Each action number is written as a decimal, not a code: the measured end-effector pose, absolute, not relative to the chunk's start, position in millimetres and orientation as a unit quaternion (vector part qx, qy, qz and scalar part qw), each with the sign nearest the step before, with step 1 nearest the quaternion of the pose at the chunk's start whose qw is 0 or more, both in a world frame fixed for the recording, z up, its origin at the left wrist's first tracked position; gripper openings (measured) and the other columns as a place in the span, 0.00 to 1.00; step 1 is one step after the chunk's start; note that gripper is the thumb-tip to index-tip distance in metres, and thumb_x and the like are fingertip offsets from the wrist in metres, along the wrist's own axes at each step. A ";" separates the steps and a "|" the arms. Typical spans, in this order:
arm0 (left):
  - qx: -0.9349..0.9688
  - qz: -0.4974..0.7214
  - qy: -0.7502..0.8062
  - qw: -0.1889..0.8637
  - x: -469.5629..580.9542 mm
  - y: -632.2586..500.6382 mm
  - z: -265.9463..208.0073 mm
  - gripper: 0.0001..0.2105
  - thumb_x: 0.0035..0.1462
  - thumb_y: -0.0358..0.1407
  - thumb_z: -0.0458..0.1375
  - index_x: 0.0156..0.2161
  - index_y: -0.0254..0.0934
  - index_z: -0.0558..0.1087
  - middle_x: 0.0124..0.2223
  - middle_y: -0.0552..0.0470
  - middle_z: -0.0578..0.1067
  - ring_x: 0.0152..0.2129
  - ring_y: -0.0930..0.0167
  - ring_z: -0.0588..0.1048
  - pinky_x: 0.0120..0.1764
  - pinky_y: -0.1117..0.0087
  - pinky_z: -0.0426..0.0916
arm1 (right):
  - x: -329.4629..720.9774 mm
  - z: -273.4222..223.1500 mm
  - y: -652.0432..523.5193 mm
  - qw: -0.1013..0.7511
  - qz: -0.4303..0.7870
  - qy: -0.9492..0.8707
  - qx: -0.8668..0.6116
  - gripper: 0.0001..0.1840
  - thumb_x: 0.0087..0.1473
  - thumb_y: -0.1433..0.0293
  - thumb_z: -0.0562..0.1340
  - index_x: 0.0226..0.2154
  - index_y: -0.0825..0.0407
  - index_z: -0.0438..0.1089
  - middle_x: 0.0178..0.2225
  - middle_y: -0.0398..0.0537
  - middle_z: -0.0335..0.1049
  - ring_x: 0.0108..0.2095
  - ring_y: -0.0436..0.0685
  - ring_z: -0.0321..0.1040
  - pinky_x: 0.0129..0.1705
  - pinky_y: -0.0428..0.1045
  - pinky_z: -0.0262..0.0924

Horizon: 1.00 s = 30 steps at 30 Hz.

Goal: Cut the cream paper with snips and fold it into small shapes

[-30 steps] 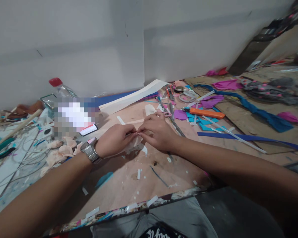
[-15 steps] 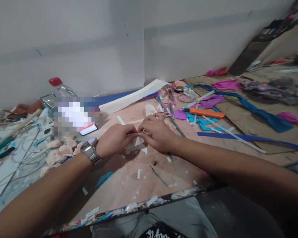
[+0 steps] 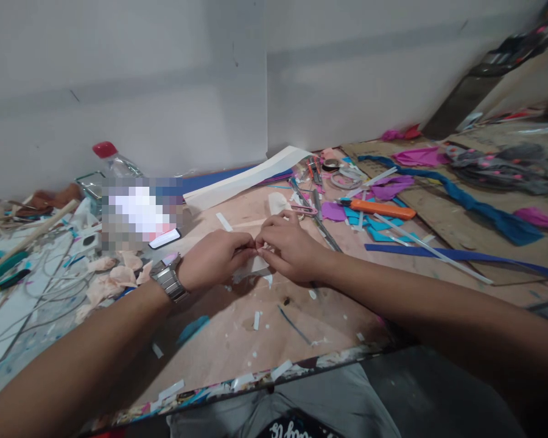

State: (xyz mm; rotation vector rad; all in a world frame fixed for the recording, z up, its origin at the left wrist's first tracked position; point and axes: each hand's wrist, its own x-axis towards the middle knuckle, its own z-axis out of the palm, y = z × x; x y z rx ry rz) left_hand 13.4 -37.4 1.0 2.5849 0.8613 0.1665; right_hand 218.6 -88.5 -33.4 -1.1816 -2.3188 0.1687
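Note:
My left hand point(image 3: 217, 258), with a metal-banded watch point(image 3: 170, 281) at its wrist, is closed, thumb against fingers. Fingertip to fingertip with it, my right hand point(image 3: 285, 246) is closed in a pinch as well. A small piece of white paper point(image 3: 256, 266) shows just below the joined fingertips, and both hands appear to grip it; its upper part is hidden by the fingers. Beyond my right hand lie a pink cutter point(image 3: 303, 210) and a grey metal tool point(image 3: 327, 234). A narrow white paper strip point(image 3: 223, 221) rests beyond my left hand.
An orange utility knife point(image 3: 381, 209) lies on blue scraps to the right, near a blue strip point(image 3: 438, 250). Left are a phone point(image 3: 165, 238), crumpled peach paper point(image 3: 119, 277) and green-handled pliers point(image 3: 7, 271). A long cream sheet point(image 3: 251, 178) lies by the wall.
My joined fingertips have shifted very slightly to the right, and the white paper below them has moved with them. The view has moved a little; the things on the table stay put.

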 end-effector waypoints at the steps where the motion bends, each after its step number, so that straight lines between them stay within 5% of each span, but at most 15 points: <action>1: 0.926 0.061 0.309 0.207 13.1 -37.6 1.0 0.12 0.68 0.40 0.53 0.37 0.38 0.76 0.29 0.55 0.76 0.26 0.73 0.68 0.31 0.70 0.54 | 218.4 -32.7 -88.7 0.260 0.066 -0.858 -0.437 0.07 0.61 0.72 0.57 0.34 0.53 0.70 0.34 0.50 0.74 0.44 0.62 0.66 0.54 0.61 0.42; 30: 0.927 0.103 0.300 0.198 11.5 -35.8 0.6 0.12 0.68 0.41 0.52 0.40 0.38 0.76 0.31 0.52 0.78 0.26 0.71 0.71 0.32 0.70 0.57 | 219.6 -33.4 -88.2 0.290 0.054 -0.843 -0.449 0.06 0.64 0.69 0.58 0.36 0.51 0.70 0.37 0.49 0.77 0.44 0.61 0.67 0.53 0.59 0.43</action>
